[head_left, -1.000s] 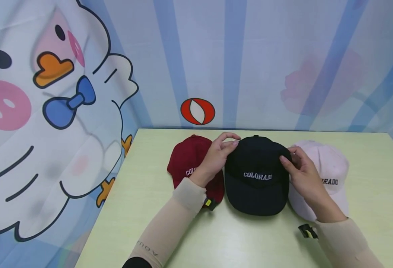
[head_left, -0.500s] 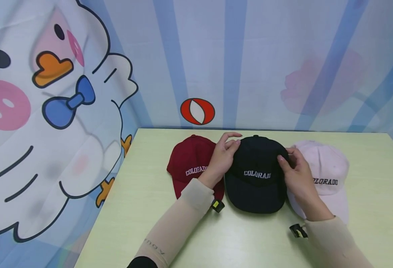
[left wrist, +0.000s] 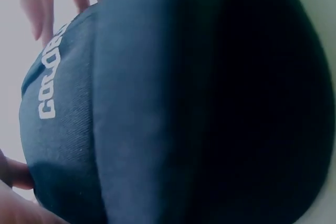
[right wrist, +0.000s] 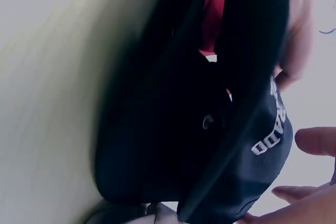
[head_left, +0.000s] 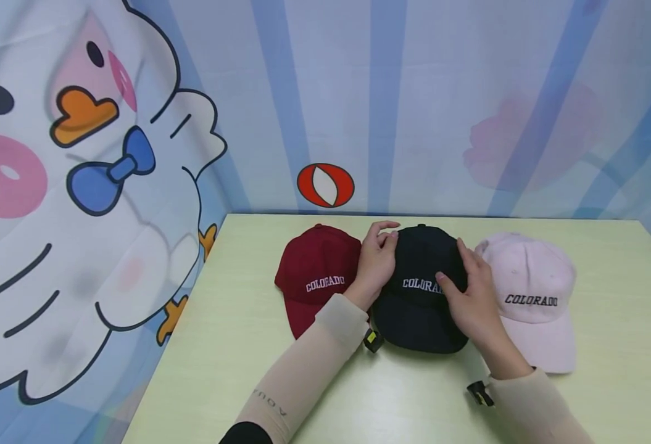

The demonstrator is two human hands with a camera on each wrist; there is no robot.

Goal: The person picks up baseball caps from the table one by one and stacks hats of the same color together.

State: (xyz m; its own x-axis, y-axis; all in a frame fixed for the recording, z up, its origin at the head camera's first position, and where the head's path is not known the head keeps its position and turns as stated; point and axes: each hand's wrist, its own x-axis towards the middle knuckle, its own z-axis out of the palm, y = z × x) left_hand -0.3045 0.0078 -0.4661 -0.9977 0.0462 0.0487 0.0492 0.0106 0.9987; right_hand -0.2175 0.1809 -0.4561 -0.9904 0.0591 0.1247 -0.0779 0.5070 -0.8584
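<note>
A black baseball cap (head_left: 422, 308) with white "COLORADO" lettering faces forward in the middle of the table. My left hand (head_left: 377, 265) grips its left side near the crown. Over the right side of the cap, my right hand (head_left: 477, 302) lies with thumb and fingers spread. In the right wrist view, its thumb (right wrist: 315, 141) is clear of the crown, and the black cap (right wrist: 157, 108) shows its brim and dark inside. The left wrist view is mostly filled by the black cap's brim (left wrist: 136, 108). Left fingertips behind the cap are hidden.
A dark red cap (head_left: 308, 259) lies to the left, partly covered by my left arm. To the right lies a pale pink cap (head_left: 536, 271) with black lettering. The light table (head_left: 614, 296) ends at a printed cloth backdrop (head_left: 425, 111).
My right hand has moved left across the black cap's front, its thumb now over the lettering. My left hand has shifted slightly right. More of the red and pink caps shows.
</note>
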